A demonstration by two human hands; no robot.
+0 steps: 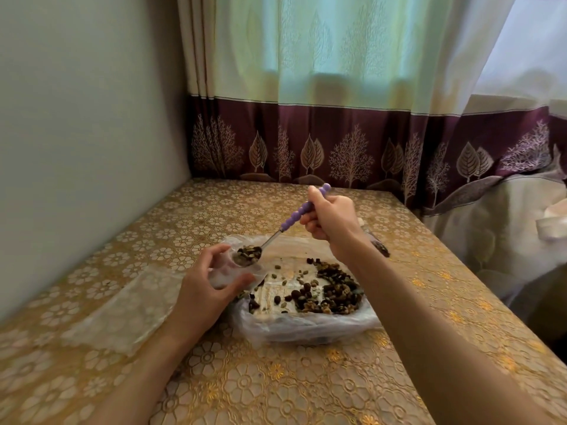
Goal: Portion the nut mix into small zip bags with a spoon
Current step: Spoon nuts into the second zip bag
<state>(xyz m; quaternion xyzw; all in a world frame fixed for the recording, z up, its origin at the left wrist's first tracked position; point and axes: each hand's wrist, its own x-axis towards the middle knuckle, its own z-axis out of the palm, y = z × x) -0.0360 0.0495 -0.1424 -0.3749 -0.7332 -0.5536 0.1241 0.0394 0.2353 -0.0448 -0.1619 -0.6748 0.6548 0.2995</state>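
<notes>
Gold floral cloth covers the table (276,378) that we work at, pushed into a corner with a plain wall on our left and a green and purple curtain (337,87) behind. Our left hand (205,289) reaches in from the lower left, wrist bent, fingers and thumb curled round a small zip bag (228,276) whose clear mouth it holds up and open. Our right hand (329,217) comes in on a long forearm from the lower right, raised above the table, fingers wrapped round the purple beaded handle of a spoon (283,225). The spoon slants down to our left, and its loaded bowl sits right at the mouth of the small zip bag. Just beneath, between our two arms, the nut mix (334,289) lies heaped in a tray lined with a plastic bag (306,329). More empty clear bags (122,308) lie flat on the cloth to our left.
</notes>
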